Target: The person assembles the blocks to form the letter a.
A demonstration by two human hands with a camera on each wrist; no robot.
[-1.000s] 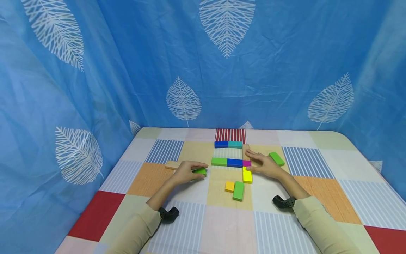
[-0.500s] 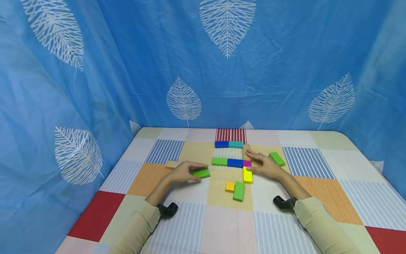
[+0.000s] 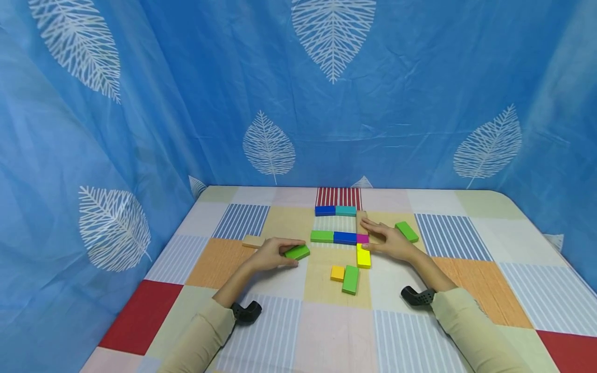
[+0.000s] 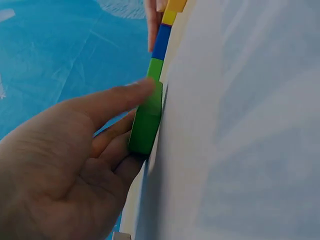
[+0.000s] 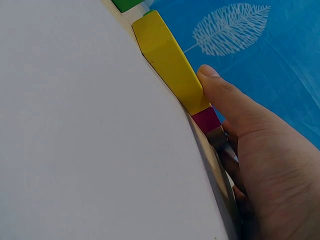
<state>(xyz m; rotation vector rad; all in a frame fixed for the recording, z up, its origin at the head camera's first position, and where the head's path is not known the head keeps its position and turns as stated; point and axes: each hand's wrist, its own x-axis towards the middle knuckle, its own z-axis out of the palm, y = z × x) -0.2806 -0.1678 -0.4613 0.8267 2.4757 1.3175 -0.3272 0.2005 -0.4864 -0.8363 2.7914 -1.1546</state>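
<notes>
My left hand [image 3: 272, 254] holds a bright green block [image 3: 297, 252] between thumb and fingers, just left of the laid-out blocks. In the left wrist view, the thumb lies across this green block [image 4: 146, 125], with the other fingers behind and under it. On the right, my right hand [image 3: 392, 243] rests at a column of blocks with its fingers extended. Its fingertips lie on a wooden block [image 3: 361, 215], and its thumb touches the yellow block [image 3: 364, 257]. A magenta block [image 3: 362, 239] sits between those two.
A green block [image 3: 322, 237] and a blue block [image 3: 345, 238] form a row left of the magenta one. Behind are blue [image 3: 325, 211] and teal [image 3: 345, 211] blocks. Loose pieces include orange [image 3: 338, 273], green [image 3: 351, 280], another green [image 3: 407, 231] and wooden [image 3: 253, 241] blocks.
The green block in my left hand has turned and shows further out to the right, with the thumb and fingers nearer its left end. My right hand stays in place.
</notes>
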